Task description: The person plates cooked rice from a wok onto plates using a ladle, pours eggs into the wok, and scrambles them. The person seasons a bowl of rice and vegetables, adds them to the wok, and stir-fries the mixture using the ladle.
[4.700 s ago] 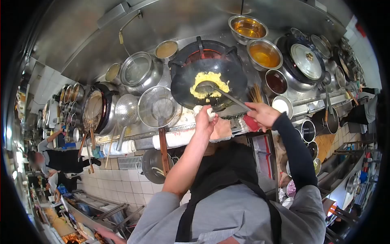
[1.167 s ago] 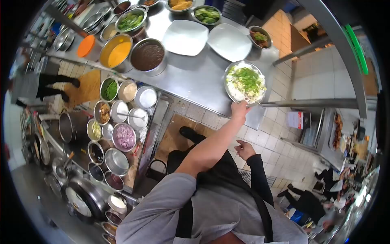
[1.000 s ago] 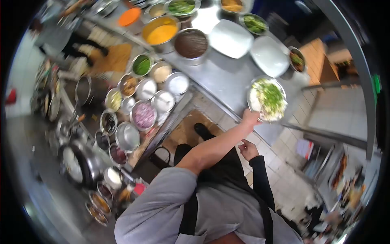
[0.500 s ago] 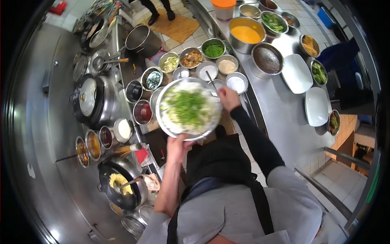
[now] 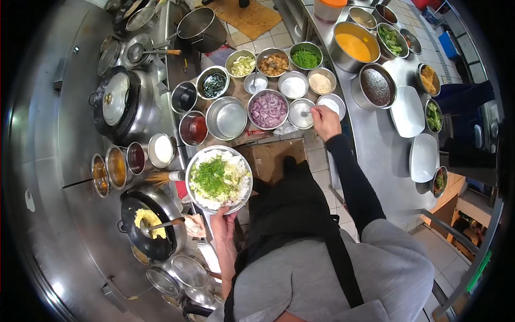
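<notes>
My left hand [image 5: 222,219] grips the near rim of a metal bowl [image 5: 246,199] from below. White rice [image 5: 235,163] fills it, topped with chopped green onion [image 5: 212,176] and pale yellowish pieces. To the right, my right hand [image 5: 325,122] pinches the handle of a small spoon [image 5: 306,114], whose tip is in a metal bowl of white seasoning [image 5: 300,121]. Sliced purple onion [image 5: 269,110] lies in a bowl just left of that one. Another white-filled bowl [image 5: 331,105] sits beyond my right fingers.
A wok [image 5: 129,214] with yellow egg and a ladle [image 5: 170,223] stands at lower left. A lidded pot [image 5: 116,99] is farther up. Bowls of ingredients line the middle counter. The right-hand steel counter [image 5: 383,177] bears a pot of orange liquid [image 5: 354,45] and white dishes [image 5: 424,158].
The bowl of rice has moved left and toward me in my left hand, uncovering the purple onion and an empty metal bowl. My right hand has shifted slightly right, at the seasoning bowl.
</notes>
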Motion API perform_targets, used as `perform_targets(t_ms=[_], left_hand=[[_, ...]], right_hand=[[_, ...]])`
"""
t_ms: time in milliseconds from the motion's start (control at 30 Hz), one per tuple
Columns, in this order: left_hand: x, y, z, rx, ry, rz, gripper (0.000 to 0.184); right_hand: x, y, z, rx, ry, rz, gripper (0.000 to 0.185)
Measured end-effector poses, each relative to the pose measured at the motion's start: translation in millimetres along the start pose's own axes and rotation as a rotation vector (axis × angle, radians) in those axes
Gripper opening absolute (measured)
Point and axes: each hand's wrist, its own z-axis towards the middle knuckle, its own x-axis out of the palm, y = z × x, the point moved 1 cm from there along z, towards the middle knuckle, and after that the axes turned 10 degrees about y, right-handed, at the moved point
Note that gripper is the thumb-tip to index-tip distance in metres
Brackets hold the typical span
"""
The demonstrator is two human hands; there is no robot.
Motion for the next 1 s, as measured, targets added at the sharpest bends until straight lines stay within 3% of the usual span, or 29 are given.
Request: perform_targets(t_ms=[100,200,333,633,767,900,1000], left_hand=[[-7.5,21.5,14.7,-0.096,0.027,-0.042,0.052],[5.5,27.5,32.9,-0.178,0.103,-0.013,0.052],[32.8,25.2,53.6,-0.173,0.202,-0.019,0.052],[70.2,13.6,81.1,-0.171,0.234,0.103,0.035],[76.7,13.1,94.2,-0.152,0.267,0.077,0.038],[96.4,9.8,99.2,-0.15,0.26,0.126,0.04],[109.7,11.9,104.1,-0.166,0.273,0.187,0.04]], right_hand=[[7.5,5.5,-14.8,0.13,-0.005,0.166,0.021],[35.0,-18.1,-17.6,-0.006,0.017,0.115,0.019],[32.4,-14.0,-29.6,0.029,0.014,0.104,0.018],[34.7,-66.7,-45.8,0.453,-0.022,0.769,0.027],[22.7,-79.6,-51.8,0.593,-0.056,0.974,0.028],[-2.8,-58.1,-61.3,0.617,-0.101,1.076,0.028],[-48.3,10.0,-66.4,0.521,-0.087,1.095,0.028]])
